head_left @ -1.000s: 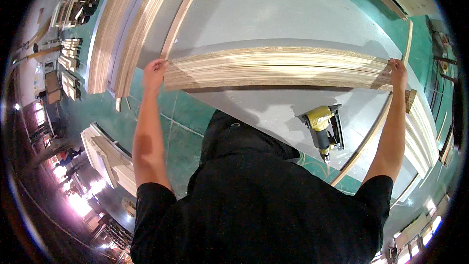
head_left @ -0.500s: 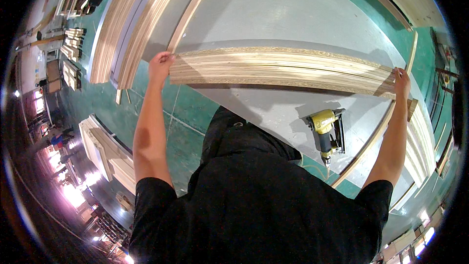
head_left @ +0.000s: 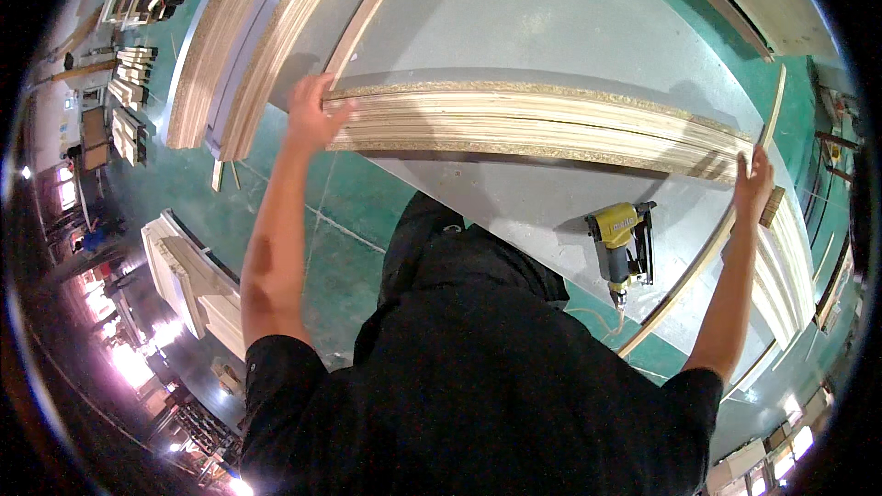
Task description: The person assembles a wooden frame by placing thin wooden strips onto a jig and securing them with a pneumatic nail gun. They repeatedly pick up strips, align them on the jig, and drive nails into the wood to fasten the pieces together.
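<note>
Where fingers (head_left: 310, 92) splay, long pale wood strips (head_left: 533, 121), smooth grey worktop (head_left: 570, 32).

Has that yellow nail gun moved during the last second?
No: the nail gun shows no clear shift either way against the wooden strip beside it on the grey table.

There are two hands (head_left: 313, 116) (head_left: 754, 182), one nail gun (head_left: 617, 237), one central strip bundle (head_left: 533, 127) and two strip stacks (head_left: 204, 73) (head_left: 265, 64) at upper left.

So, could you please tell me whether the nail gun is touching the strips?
Apart: the head view shows a bare band of grey table between the nail gun and the near edge of the strips.
</note>
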### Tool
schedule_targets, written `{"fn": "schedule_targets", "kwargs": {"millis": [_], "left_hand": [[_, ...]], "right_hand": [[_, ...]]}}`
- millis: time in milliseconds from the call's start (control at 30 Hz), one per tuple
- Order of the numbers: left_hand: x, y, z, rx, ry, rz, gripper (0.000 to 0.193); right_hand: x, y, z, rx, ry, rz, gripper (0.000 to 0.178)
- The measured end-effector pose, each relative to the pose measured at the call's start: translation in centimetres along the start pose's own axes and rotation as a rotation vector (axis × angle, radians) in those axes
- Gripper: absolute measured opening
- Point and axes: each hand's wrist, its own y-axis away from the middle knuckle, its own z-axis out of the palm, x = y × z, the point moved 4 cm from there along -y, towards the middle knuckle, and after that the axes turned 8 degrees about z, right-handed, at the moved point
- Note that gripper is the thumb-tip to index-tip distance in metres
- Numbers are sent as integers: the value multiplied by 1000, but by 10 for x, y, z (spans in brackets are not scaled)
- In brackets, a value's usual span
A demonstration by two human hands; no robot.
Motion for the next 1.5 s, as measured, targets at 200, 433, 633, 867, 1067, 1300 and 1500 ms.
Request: {"fn": "schedule_targets", "kwargs": {"millis": [200, 433, 633, 867, 1067, 1300, 1500], "left_hand": [[75, -5, 2, -461, -221, 309, 128], [73, -7, 9, -566, -244, 504, 139], [57, -6, 11, -498, -223, 574, 143], [24, -1, 5, -426, -126, 614, 139], [10, 5, 17, -407, -52, 632, 134], [6, 3, 19, -377, 32, 626, 135], [0, 2, 25, -324, 119, 619, 136]], "right_hand": [[-138, 181, -4, -287, 160, 36, 49], [-183, 288, 8, -400, 253, 127, 86], [-199, 297, 17, -420, 471, 115, 97], [-199, 293, 36, -423, 423, 229, 96], [-195, 293, 53, -348, 344, 186, 90], [-198, 286, 59, -407, 363, 344, 76], [-166, 254, 24, -445, 544, 514, 51]]}}
